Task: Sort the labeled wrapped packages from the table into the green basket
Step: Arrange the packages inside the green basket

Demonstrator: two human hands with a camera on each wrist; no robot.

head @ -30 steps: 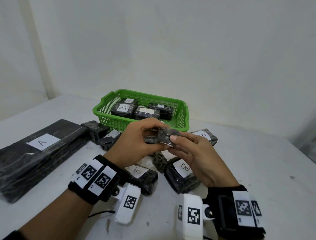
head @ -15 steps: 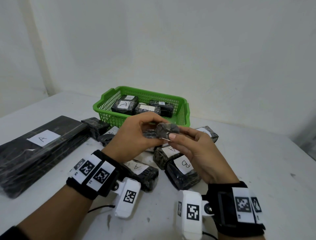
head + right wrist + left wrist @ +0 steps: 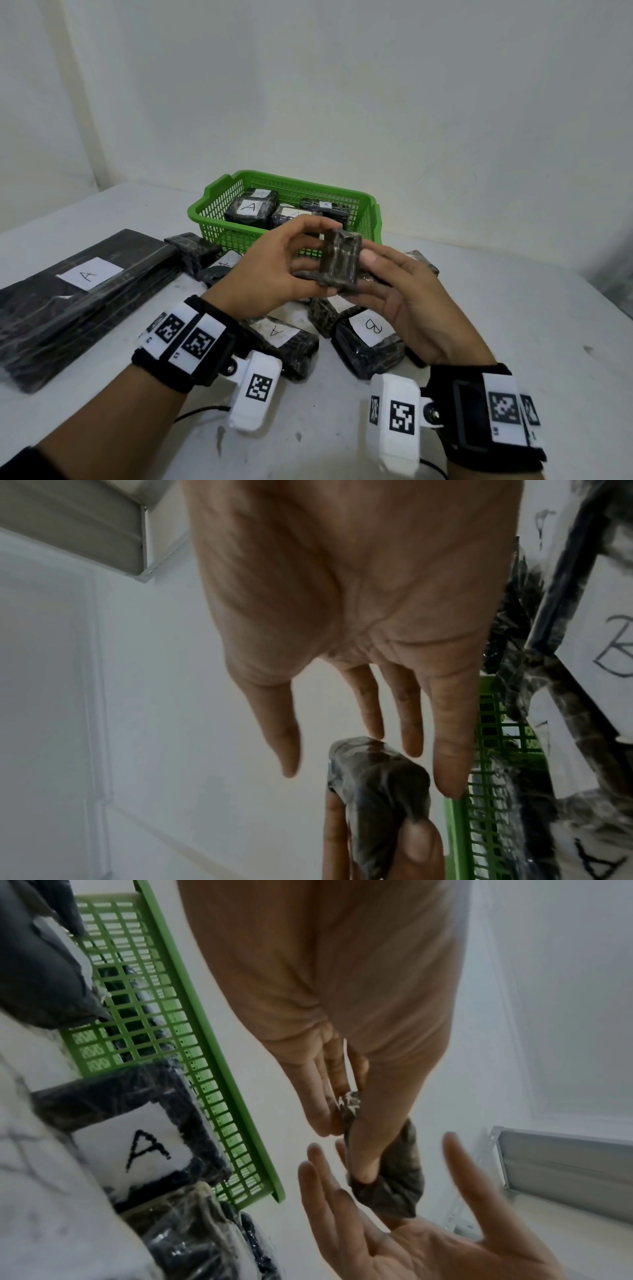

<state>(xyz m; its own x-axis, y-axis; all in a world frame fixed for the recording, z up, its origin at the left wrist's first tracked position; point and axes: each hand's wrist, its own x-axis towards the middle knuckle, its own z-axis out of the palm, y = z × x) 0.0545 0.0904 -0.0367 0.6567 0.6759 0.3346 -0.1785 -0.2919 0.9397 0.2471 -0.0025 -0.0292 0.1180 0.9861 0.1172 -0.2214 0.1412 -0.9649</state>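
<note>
A small dark wrapped package (image 3: 340, 262) stands upright in the air just in front of the green basket (image 3: 219, 219); no label shows on it. My left hand (image 3: 320, 260) pinches it between thumb and fingers. My right hand (image 3: 358, 274) has straight fingers; its fingertips and thumb touch the package's right side and underside. In the left wrist view the left hand (image 3: 346, 1150) pinches the package (image 3: 387, 1175). In the right wrist view the right hand (image 3: 359, 764) is spread beside the package (image 3: 377, 791). The basket holds three packages marked A (image 3: 250, 207).
Under my hands lie several wrapped packages, one marked A (image 3: 277, 330) and one marked B (image 3: 371, 327). A long flat black package marked A (image 3: 85, 274) lies at the left. The white table (image 3: 496, 325) meets a wall behind the basket.
The small package has turned from lying flat between both hands to standing upright. Both hands have risen a little toward the basket.
</note>
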